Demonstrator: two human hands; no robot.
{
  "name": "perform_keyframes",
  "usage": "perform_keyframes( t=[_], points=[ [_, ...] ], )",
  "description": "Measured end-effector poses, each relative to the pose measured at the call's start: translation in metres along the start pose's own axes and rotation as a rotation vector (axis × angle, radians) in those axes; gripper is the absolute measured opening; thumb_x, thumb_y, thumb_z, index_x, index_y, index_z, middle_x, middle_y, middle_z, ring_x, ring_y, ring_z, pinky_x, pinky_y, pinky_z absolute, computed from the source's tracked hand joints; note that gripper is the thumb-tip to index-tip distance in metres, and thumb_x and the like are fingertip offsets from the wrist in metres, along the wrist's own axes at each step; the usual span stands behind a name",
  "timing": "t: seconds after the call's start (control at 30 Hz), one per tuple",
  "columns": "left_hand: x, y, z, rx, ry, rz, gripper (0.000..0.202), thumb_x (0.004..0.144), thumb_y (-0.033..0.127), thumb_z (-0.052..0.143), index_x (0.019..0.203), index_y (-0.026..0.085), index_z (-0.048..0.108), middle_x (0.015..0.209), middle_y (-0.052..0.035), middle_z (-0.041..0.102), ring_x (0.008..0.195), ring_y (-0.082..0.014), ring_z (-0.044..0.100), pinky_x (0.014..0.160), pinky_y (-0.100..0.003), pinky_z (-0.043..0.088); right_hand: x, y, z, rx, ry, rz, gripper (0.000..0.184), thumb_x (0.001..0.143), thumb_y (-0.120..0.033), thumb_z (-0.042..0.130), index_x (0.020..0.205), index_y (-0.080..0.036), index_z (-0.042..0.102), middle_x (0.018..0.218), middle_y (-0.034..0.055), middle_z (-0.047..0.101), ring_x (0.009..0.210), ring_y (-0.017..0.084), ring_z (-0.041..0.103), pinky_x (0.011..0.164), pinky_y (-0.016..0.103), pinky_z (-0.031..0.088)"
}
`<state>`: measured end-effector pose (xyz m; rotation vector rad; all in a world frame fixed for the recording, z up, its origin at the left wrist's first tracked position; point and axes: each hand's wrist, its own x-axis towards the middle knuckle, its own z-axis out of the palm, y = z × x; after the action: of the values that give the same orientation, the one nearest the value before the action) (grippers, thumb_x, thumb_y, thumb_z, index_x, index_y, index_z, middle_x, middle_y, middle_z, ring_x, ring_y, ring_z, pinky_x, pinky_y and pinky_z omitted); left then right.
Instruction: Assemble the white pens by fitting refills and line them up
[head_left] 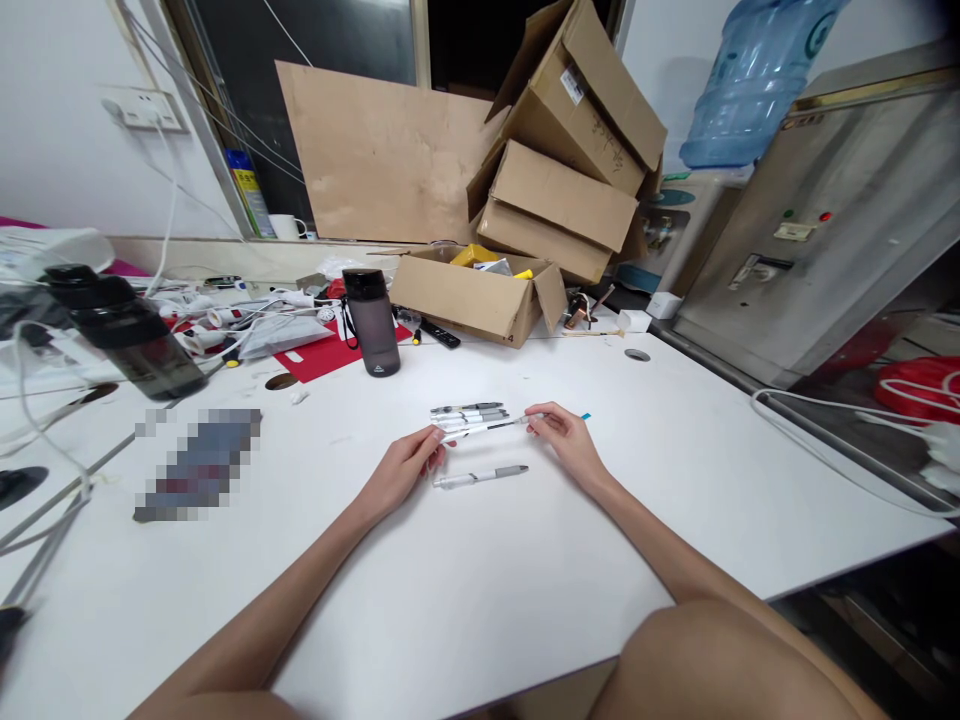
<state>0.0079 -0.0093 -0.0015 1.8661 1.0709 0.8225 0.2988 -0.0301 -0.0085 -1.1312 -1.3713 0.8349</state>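
Between my two hands is a slim white pen (480,430) with a dark stretch along its middle, held level just above the white table. My left hand (403,468) pinches its left end with thumb and fingers. Closed around the right end is my right hand (566,440); a small teal tip (587,416) sticks out beyond its knuckles, and I cannot tell whether it belongs to the same pen. Right behind the hands, several pens (466,408) lie side by side. Another white pen with a grey grip (481,477) rests alone nearer to me.
A dark bottle (373,325) stands behind the pens, with an open cardboard box (465,297) to its right. A second bottle (124,330), cables and a pixelated flat object (202,465) are at left. A metal cabinet (825,210) borders the table's right side.
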Motion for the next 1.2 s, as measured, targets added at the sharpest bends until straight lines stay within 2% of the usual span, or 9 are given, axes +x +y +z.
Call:
perform_keyframes(
  t=[0.2,0.3,0.6,0.97,1.07,1.2],
  points=[
    [-0.002,0.006,0.001,0.025,-0.022,0.03,0.05,0.104,0.056,0.038,0.076,0.02,0.06,0.07,0.0023,0.052,0.068,-0.0167,0.048,0.069,-0.027,0.037,-0.004,-0.002,0.004,-0.021,-0.076,0.007,0.03,0.085,-0.048,0.071,0.098,-0.02,0.073,0.087,0.0051,0.071,0.08,0.02,0.065,0.07,0.031,0.051],
    [-0.002,0.007,0.001,0.038,-0.038,0.036,0.051,0.104,0.055,0.038,0.074,0.02,0.058,0.071,0.002,0.053,0.069,-0.0168,0.049,0.07,-0.027,0.038,-0.006,-0.004,0.006,-0.039,-0.104,0.023,0.028,0.086,-0.046,0.071,0.1,-0.021,0.073,0.094,0.0057,0.072,0.079,0.019,0.064,0.066,0.03,0.049],
    [-0.001,0.009,0.003,0.068,-0.072,0.058,0.051,0.104,0.054,0.037,0.075,0.02,0.06,0.073,0.0001,0.056,0.074,-0.0186,0.052,0.075,-0.028,0.04,-0.01,-0.007,0.011,-0.09,-0.128,0.014,0.023,0.086,-0.042,0.072,0.097,-0.022,0.075,0.103,0.0049,0.073,0.065,0.014,0.057,0.065,0.03,0.048],
    [-0.001,0.01,0.005,0.087,-0.09,0.066,0.054,0.104,0.058,0.034,0.075,0.02,0.059,0.073,0.0001,0.056,0.074,-0.0191,0.053,0.075,-0.028,0.042,-0.012,-0.011,0.012,-0.139,-0.147,-0.044,0.022,0.088,-0.042,0.07,0.096,-0.022,0.075,0.104,0.0054,0.075,0.079,0.018,0.064,0.07,0.03,0.05],
    [-0.001,0.01,0.005,0.083,-0.105,0.073,0.053,0.104,0.057,0.034,0.075,0.02,0.059,0.073,0.0,0.056,0.074,-0.019,0.052,0.075,-0.028,0.041,-0.012,-0.012,0.013,-0.134,-0.155,-0.036,0.023,0.088,-0.043,0.069,0.097,-0.022,0.074,0.098,0.0053,0.076,0.08,0.019,0.065,0.072,0.031,0.049],
    [-0.002,0.013,0.005,0.088,-0.116,0.085,0.052,0.104,0.055,0.035,0.074,0.02,0.057,0.072,0.0008,0.053,0.072,-0.0181,0.048,0.073,-0.028,0.039,-0.013,-0.014,0.014,-0.077,-0.217,-0.022,0.026,0.093,-0.046,0.063,0.095,-0.021,0.069,0.073,0.0015,0.071,0.066,0.017,0.06,0.069,0.032,0.048]
  ],
)
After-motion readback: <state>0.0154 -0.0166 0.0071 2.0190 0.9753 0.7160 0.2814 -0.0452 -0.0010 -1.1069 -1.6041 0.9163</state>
